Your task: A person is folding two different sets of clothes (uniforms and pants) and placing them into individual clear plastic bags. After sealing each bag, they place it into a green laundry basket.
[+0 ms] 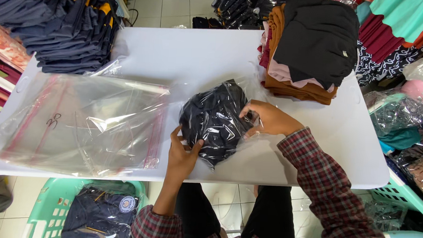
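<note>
While your left hand [183, 156] and right hand [267, 118] grip the bagged dark garment [215, 120], the bag's mouth remains unsealed.

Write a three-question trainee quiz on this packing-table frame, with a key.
1. True or false: both hands touch the bagged dark garment.
2. Which lies to the person's left on the white table: A) the pile of empty clear bags, B) a pair of scissors, C) a cardboard box?
3. What colour is the top garment of the folded stack by the right hand?

Key: 1 true, the left hand at its near edge, the right at its far side. 2 A. 3 black.
</note>
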